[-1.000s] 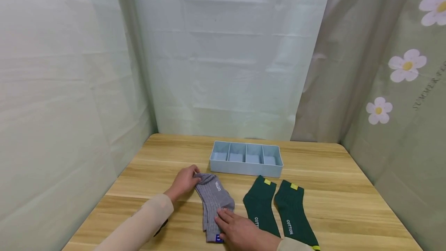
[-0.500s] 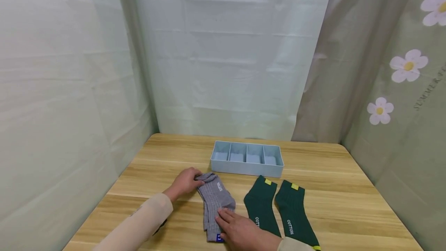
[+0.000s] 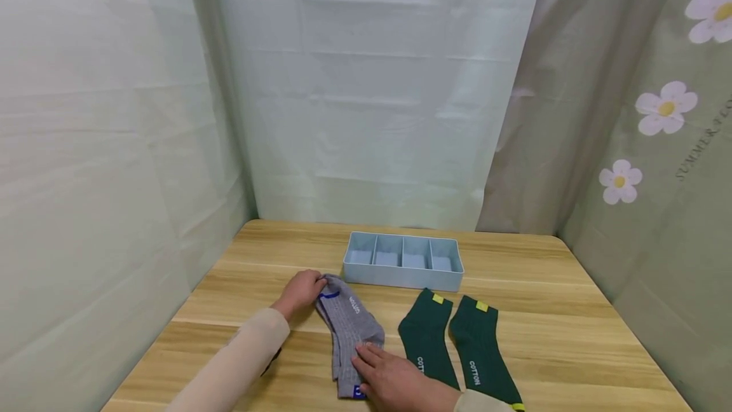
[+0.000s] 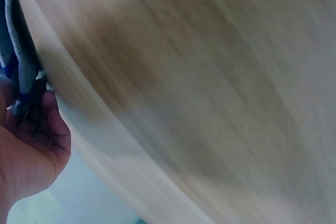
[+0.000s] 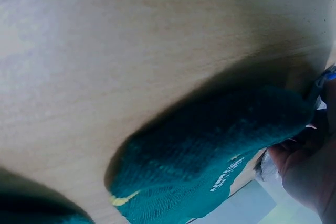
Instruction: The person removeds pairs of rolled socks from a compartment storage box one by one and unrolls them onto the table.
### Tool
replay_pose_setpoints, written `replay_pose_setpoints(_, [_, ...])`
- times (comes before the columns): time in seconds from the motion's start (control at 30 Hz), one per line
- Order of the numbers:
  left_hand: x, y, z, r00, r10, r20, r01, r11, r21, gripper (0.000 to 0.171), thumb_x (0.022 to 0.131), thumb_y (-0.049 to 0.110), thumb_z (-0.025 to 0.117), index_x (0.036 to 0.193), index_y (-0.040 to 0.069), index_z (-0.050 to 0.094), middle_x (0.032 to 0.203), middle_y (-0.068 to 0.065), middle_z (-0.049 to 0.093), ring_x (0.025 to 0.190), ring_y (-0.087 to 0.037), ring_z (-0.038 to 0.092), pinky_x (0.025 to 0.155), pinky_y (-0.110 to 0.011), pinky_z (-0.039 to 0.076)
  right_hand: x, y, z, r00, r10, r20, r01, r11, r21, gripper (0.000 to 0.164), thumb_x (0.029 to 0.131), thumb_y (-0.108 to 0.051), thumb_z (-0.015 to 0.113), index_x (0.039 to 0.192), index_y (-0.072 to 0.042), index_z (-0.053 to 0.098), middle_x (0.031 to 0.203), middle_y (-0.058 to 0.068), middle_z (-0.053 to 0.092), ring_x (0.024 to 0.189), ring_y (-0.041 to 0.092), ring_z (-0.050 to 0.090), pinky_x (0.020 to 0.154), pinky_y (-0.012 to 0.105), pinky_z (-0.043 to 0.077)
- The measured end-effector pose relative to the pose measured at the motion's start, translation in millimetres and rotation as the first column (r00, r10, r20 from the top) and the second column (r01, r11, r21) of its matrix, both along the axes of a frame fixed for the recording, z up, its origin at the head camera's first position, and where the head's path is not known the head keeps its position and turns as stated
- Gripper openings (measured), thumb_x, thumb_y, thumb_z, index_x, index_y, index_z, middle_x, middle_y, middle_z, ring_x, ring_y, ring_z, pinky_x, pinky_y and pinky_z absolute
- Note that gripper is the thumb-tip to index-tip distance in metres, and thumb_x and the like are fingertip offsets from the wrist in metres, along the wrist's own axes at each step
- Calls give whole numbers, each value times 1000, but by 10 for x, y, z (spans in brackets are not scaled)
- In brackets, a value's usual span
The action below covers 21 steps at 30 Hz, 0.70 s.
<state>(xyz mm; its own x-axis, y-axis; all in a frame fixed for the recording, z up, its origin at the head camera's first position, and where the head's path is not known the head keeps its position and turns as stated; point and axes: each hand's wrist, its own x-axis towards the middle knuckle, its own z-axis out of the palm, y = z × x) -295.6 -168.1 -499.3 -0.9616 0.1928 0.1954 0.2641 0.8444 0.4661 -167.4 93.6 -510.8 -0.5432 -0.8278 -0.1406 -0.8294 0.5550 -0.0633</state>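
Note:
Grey socks (image 3: 353,320) with "COTTON" lettering lie stacked on the wooden table in the head view. My left hand (image 3: 303,291) pinches their far end, beside a blue stripe. In the left wrist view, the fingers (image 4: 52,116) curl at the dark sock edge. My right hand (image 3: 394,377) rests with extended fingers on the near part of the grey socks, by a blue label (image 3: 359,391). Right of it lie two green socks, a nearer one (image 3: 429,336) and an outer one (image 3: 483,348), each with a yellow tab. The right wrist view shows a green sock (image 5: 199,156) beside that hand.
A pale blue box (image 3: 403,278) with several compartments stands beyond the socks. The wooden table (image 3: 572,310) reaches back to hanging cloth (image 3: 366,113). Cloth also hangs on the left (image 3: 114,177) and, printed with flowers, on the right (image 3: 675,221).
My left hand has drawn the socks' far end slightly away and left. The bunched edge there now lies flatter, exposing a blue stripe. My right hand has stayed in place.

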Motion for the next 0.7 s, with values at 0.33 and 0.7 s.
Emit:
replay_pose_setpoints(0.33, [12,-53,-4,997,-27,-75,31,998,57,20,92,12,68,107,-2,69,101,-16,68,94,-32,64,85,-50,51,2,-27,5,1000,-8,25,8,1000,5,52,106,-41,43,151,-16,43,156,1,37,142,16,36,109,30,38])
replay_pose_setpoints(0.7, [126,-114,67,825,-541,-164,456,808,-373,34,94,20,69,120,-2,68,128,-17,62,119,-33,58,100,-47,47,10,-6,28,1000,1,17,-1,1000,-7,51,106,-41,42,151,-15,43,155,2,39,142,17,37,109,30,39])
